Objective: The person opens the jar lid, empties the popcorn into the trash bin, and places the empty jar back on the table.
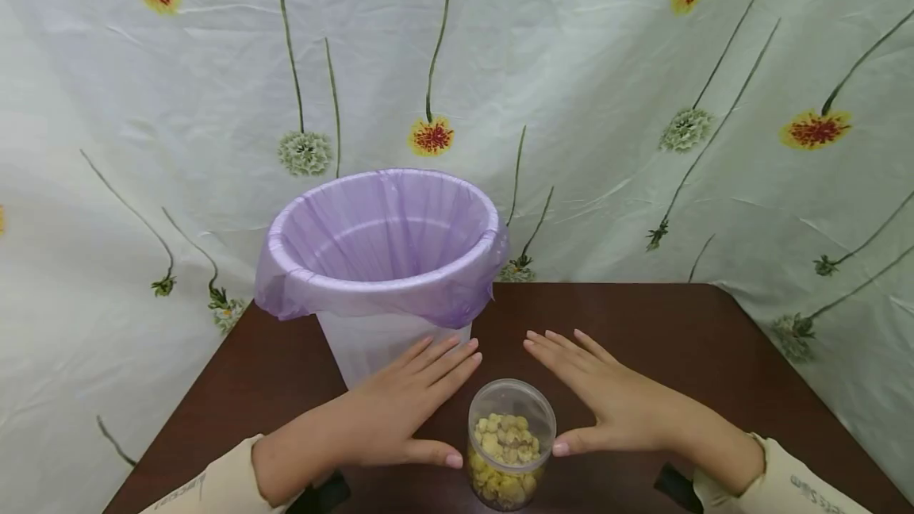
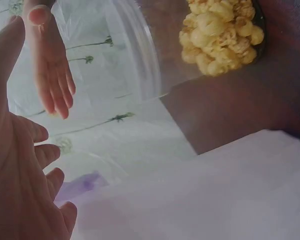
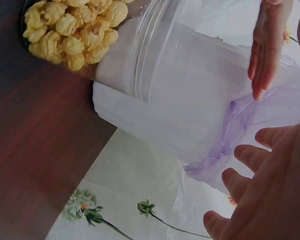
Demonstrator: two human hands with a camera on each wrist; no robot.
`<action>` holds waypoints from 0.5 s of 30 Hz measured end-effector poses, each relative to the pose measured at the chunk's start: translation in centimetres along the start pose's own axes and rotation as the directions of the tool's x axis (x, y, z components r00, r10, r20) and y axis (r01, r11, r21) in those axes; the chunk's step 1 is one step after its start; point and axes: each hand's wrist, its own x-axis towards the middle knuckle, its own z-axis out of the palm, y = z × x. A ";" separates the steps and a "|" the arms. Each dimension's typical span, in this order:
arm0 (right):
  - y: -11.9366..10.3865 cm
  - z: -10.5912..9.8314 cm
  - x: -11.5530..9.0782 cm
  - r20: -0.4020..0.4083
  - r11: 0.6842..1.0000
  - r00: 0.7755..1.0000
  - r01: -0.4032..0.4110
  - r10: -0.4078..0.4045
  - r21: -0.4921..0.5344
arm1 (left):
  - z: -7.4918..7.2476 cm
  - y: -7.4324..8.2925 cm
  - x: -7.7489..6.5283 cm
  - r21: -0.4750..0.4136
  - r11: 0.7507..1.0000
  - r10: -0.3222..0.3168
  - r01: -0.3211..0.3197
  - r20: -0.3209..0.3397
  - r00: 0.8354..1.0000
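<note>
A clear round jar (image 1: 511, 444) partly filled with yellow popcorn (image 1: 505, 443) stands on the table near its front, lid off in the head view. My left hand (image 1: 400, 403) hovers to its left, fingers straight and thumb tip close to the jar's side. On the other side my right hand (image 1: 614, 403) mirrors it, fingers extended, thumb tip right at the rim. Neither hand grips anything. In the left wrist view the popcorn (image 2: 220, 37) shows through the jar wall, and the right wrist view also shows the popcorn (image 3: 75, 30) low in the jar.
Behind my left hand stands a white trash bin (image 1: 385, 339) lined with a purple bag (image 1: 457, 292) folded over its rim. The dark brown table (image 1: 607, 308) ends against a pale floral curtain (image 1: 585, 62). Dark wrist straps (image 1: 678, 486) show at the sleeves.
</note>
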 end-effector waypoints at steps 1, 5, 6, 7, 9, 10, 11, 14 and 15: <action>0.1 0.2 0.1 -0.001 1.000 1.000 -0.002 0.002 0.018 | 0.3 -0.1 -0.1 -0.015 1.000 -0.008 0.008 0.002 1.000; 0.4 1.2 0.4 0.004 0.996 1.000 -0.018 0.017 0.086 | 1.4 -0.4 -0.6 -0.086 0.995 -0.055 0.057 0.022 0.998; 0.4 1.5 0.4 0.005 0.995 1.000 -0.023 0.023 0.098 | 1.7 -0.4 -0.6 -0.098 0.993 -0.065 0.067 0.025 0.998; 0.4 1.7 0.4 0.007 0.994 1.000 -0.029 0.028 0.108 | 2.0 -0.4 -0.7 -0.103 0.992 -0.072 0.074 0.023 0.997; 0.5 2.1 0.4 0.009 0.992 0.999 -0.040 0.039 0.123 | 2.6 -0.4 -0.8 -0.106 0.991 -0.082 0.083 0.011 0.997; 0.5 2.3 0.4 0.011 0.990 0.999 -0.046 0.045 0.131 | 2.9 -0.4 -0.8 -0.109 0.991 -0.082 0.081 -0.005 0.997; 0.5 2.5 0.4 0.009 0.990 0.999 -0.043 0.042 0.133 | 3.2 -0.3 -0.9 -0.112 0.991 -0.080 0.078 -0.019 0.997; 0.7 3.0 0.5 0.017 0.988 0.999 -0.053 0.051 0.144 | 4.0 -0.2 -0.9 -0.117 0.990 -0.085 0.078 -0.053 0.995; 0.7 3.1 0.5 0.022 0.987 0.998 -0.060 0.058 0.148 | 4.3 -0.1 -0.9 -0.127 0.989 -0.088 0.079 -0.063 0.994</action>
